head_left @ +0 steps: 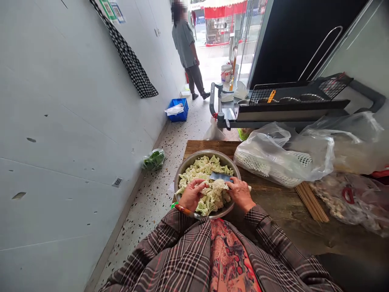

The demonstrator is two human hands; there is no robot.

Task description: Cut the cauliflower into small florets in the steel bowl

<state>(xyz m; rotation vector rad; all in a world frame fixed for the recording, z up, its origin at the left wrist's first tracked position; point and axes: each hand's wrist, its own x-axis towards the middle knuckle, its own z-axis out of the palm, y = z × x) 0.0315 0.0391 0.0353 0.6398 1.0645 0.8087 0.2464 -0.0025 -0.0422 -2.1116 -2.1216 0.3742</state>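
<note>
Cauliflower head held over a metal bowl that stands at the near left corner of the wooden surface. The left hand is curled closed around the left side of the head, fingers on the florets, steadying it above the cut florets that already fill the bowl. The right hand is closed on the handle of a knife, whose flat blade lies against the far side of the head, pointing left.

For a clean cut, judged from this pose: the blade should enter at the stalk where a floret branches, not through the curd, so pieces stay whole. The left fingers sit close to the blade; keeping them on the near side of the head, away from the edge, lowers the risk of a nick. Working directly over the bowl lets each piece drop in without handling.

Plastic bags and a bundle of bamboo skewers lie to the right on the surface, apart from the bowl. Another person stands well away by the doorway, near a blue crate on the floor.
</note>
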